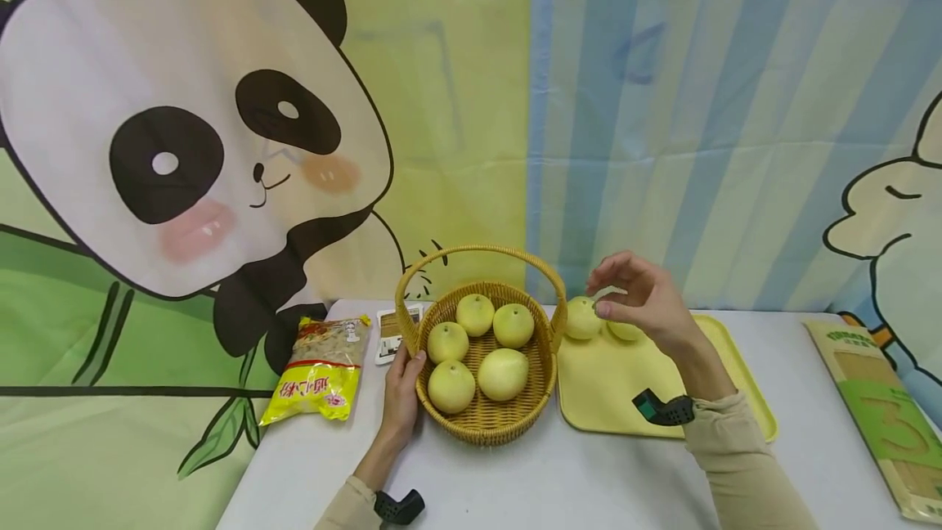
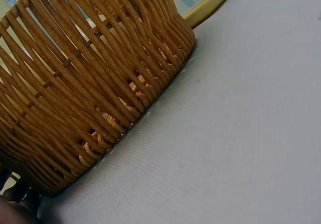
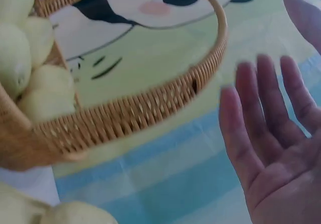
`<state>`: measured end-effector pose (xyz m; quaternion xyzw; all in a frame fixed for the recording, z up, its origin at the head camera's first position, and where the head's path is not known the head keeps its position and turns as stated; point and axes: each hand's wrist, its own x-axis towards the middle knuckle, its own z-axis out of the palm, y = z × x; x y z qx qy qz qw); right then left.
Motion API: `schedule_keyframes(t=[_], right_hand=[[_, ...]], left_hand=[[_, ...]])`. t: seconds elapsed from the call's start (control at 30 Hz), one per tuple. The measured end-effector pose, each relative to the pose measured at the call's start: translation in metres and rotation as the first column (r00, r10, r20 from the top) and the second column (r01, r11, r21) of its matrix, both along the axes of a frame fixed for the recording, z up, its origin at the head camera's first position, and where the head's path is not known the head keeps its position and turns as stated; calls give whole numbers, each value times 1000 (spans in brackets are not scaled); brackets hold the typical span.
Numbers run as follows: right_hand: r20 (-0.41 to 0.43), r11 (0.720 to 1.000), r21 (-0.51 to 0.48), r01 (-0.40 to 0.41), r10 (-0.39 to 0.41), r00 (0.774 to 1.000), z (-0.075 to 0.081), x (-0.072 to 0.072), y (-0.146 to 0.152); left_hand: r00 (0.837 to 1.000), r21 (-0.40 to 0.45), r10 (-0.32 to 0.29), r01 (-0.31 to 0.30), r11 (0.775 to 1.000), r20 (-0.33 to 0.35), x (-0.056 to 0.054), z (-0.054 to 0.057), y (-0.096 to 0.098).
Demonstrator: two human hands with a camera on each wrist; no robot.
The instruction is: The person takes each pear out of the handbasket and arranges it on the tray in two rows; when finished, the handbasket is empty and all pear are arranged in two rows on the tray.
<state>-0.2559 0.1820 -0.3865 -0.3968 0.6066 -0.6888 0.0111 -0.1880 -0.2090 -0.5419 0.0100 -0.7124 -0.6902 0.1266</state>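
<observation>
A wicker basket (image 1: 489,424) with a tall arched handle stands on the table, several round pale yellow-green melons (image 1: 504,375) inside. My left hand (image 1: 401,395) holds the basket by its left side; in the left wrist view only dark fingers show at the lower left, by the basket's base. Open and holding nothing, my right hand (image 1: 648,305) hovers over the yellow tray (image 1: 611,395). Below its fingers two similar melons lie at the tray's back left, one (image 1: 581,319) in plain sight, the other (image 1: 625,331) partly hidden by the hand.
Left of the basket lies a yellow-and-clear food bag (image 1: 320,370). A small flat packet (image 1: 390,334) sits behind my left hand. On the far right is a long green packet of noodles (image 1: 883,419). A printed panda curtain (image 1: 456,105) hangs behind the white table.
</observation>
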Motion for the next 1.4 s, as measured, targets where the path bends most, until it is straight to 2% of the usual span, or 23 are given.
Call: schedule_keyframes(t=[0.07,0.17,0.27,0.33,0.5,0.63,0.77,0.9,1.07,1.27,1.4], right_hand=[[0,994,42,-98,98,995,0,6,-9],[-1,963,158,-219,222,975,-4,13,-26],[10,923,275,-270,278,960,-10,15,-45],[27,907,326,-267,274,961,-17,15,-58],[66,879,434,-199,189,980,-26,12,-83],[65,824,551,-133,117,991,-24,8,-100],[35,749,658,-78,73,997,-25,1,-112],[37,685,723,-93,97,995,-27,-6,-121],[68,637,760,-127,117,991,-32,-13,-130],[138,604,773,-195,139,981,-41,-17,-136],[155,554,804,-218,158,975,-46,-17,-136]], left_hand=[[1000,-4,3,-3,1000,7,0,0,0],[1000,-10,7,-7,1000,15,1,-1,-1],[1000,-9,7,-7,1000,12,2,-1,-1],[1000,-11,9,-9,1000,13,3,-1,-1],[1000,-31,12,-11,999,25,6,-3,0],[1000,-19,19,-19,1000,16,4,-4,-1],[1000,-9,14,-14,1000,6,2,-3,-1],[1000,-13,18,-18,1000,-1,2,-4,0],[1000,-1,16,-16,1000,1,1,-3,0],[1000,9,7,-7,1000,3,2,0,1],[1000,-1,13,-13,1000,3,0,0,2]])
